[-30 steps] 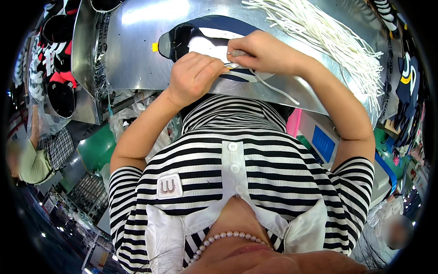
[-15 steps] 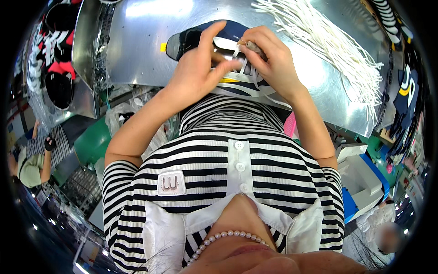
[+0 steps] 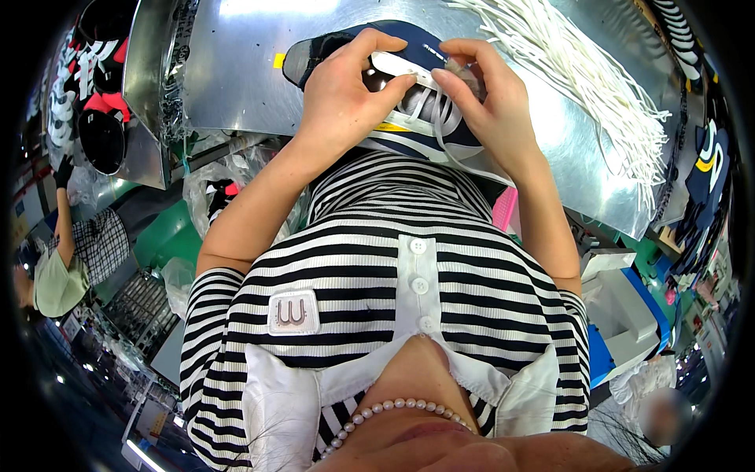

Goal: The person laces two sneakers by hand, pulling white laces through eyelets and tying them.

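White lace [image 3: 475, 171] trails nearest me, off the shoe [image 3: 425, 53] on the table [image 3: 236, 86]. My left hand [image 3: 342, 98] spreads thumb and forefinger wide across it; my right hand [image 3: 499, 94] curls, hold unclear. Probably best: brace the edge, draw evenly, untwisted.

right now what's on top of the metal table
The metal table holds a navy-and-white shoe upper and a pile of white laces. The left hand and right hand cover parts of the upper; the surface directly under it is hidden.
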A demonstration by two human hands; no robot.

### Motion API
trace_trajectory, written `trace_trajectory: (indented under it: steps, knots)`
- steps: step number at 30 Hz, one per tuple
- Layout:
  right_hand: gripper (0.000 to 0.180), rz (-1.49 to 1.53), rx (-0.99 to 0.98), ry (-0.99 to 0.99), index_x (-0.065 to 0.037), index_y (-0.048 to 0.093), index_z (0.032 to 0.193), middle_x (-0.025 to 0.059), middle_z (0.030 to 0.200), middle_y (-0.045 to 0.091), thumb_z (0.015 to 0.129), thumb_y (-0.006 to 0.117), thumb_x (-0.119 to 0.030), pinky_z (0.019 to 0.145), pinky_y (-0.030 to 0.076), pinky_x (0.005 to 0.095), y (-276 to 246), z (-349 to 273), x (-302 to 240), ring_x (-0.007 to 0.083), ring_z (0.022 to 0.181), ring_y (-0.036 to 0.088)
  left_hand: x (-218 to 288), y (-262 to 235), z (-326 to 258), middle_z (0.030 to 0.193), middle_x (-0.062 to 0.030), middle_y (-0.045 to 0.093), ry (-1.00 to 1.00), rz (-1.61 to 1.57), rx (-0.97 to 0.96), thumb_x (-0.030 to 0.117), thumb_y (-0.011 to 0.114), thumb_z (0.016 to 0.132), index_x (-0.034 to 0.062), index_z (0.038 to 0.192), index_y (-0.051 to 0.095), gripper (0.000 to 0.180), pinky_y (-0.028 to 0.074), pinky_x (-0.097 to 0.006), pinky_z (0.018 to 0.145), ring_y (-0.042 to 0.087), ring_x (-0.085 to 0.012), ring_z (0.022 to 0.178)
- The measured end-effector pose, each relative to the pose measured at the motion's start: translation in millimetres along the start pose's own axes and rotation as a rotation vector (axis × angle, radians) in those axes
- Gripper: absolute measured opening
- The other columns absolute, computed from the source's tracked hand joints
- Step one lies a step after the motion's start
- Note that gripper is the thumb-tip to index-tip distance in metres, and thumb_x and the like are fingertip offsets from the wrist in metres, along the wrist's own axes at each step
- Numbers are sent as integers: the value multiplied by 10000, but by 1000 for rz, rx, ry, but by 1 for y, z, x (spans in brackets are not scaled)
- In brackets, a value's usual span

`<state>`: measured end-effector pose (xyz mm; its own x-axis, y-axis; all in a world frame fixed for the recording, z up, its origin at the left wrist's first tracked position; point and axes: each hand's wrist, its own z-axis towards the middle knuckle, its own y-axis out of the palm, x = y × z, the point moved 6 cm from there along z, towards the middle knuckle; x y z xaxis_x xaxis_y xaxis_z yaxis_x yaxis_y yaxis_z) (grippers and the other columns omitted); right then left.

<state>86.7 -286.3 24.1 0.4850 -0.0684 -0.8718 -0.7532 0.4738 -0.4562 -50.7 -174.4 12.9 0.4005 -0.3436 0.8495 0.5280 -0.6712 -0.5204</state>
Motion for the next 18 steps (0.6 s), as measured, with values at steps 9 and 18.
trace_trajectory:
  steps: [9, 18]
  knots:
    - [134, -175, -113, -79, -64, 642, 994, 82, 843, 685, 888, 684, -135, 612, 511, 314, 1, -9, -11, 256, 699, 668, 0, -2, 0, 893, -45, 709, 31, 73, 1, 57, 733, 854, 52, 1214, 601, 383, 485, -208, 730, 635, -69, 813]
    - [99, -104, -58, 16, -79, 645, 959, 78, 816, 670, 884, 680, -133, 600, 500, 330, -3, -6, -12, 256, 671, 646, -4, -3, 2, 917, -107, 653, 10, 7, 62, 195, 748, 805, 122, 1154, 647, 371, 516, -363, 733, 640, -253, 811]
